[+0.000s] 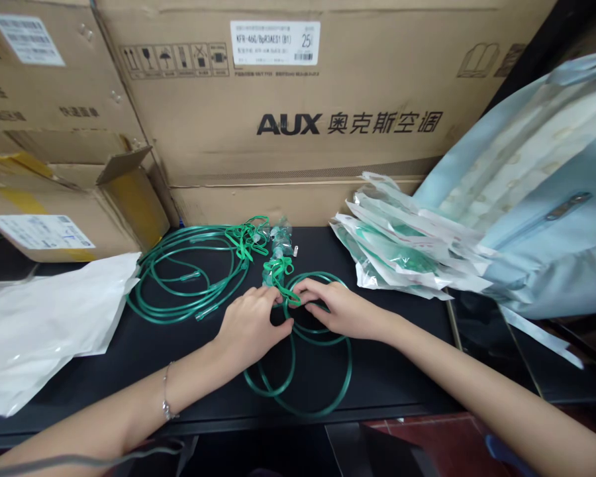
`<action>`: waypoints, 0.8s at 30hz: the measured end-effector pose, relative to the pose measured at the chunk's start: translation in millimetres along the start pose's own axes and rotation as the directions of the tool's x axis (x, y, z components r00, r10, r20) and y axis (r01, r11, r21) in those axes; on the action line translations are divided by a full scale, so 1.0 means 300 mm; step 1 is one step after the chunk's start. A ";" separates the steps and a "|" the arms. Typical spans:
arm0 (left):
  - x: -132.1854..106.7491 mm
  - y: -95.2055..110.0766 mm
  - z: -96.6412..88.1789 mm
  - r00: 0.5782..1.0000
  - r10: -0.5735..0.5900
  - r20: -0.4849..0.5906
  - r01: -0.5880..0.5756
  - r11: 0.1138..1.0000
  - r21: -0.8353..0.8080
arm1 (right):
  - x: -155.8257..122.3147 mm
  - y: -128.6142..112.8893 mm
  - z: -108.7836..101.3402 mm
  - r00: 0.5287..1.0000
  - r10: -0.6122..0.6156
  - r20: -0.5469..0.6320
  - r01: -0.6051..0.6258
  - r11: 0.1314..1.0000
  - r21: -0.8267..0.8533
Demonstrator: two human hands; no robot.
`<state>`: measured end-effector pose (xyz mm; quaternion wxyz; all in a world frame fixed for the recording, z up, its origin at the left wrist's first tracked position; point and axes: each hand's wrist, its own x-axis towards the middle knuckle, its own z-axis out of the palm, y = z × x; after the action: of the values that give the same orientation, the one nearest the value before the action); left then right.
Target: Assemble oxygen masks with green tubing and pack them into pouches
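A green elastic strap [291, 295] runs between my two hands near the middle of the black table. My right hand [342, 310] pinches it between thumb and fingers. My left hand [251, 324] has its fingers curled at the strap's left side, the thumb held apart; its grip is partly hidden. Just beyond lie crumpled clear-green mask parts [281, 240]. A loose coil of green tubing [347, 377] spreads beneath and in front of my hands. To the left rests a larger coil of green tubing [149, 298], with another bunched green strap [248, 242] at its far right.
Several clear-and-white packets [402, 245] with green contents are stacked at the right, beside a light blue bag [541, 192]. White plastic packaging [54, 324] covers the left side of the black table [377, 371]. An open carton [74, 212] and a large AUX box [298, 152] stand behind.
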<state>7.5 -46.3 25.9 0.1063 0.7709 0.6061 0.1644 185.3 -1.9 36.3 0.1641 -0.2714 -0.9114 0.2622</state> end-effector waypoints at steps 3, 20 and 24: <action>0.007 -0.001 -0.001 1.000 -0.021 0.015 0.021 1.000 -0.023 | -0.012 0.009 -0.021 0.997 -0.059 -0.058 0.042 0.965 -0.258; 0.034 0.018 -0.020 0.996 -0.083 0.031 0.076 0.977 0.201 | -0.006 0.122 -0.042 0.981 0.178 0.078 -0.115 0.854 -0.507; 0.036 -0.004 -0.047 0.980 -0.162 0.119 0.143 0.978 0.155 | -0.012 0.121 -0.070 0.964 0.234 0.128 -0.134 0.839 -0.527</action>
<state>3.4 -36.1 39.7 0.1015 0.7370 0.6655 0.0605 212.2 30.1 32.2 -0.0265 -0.3660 -0.9290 0.0485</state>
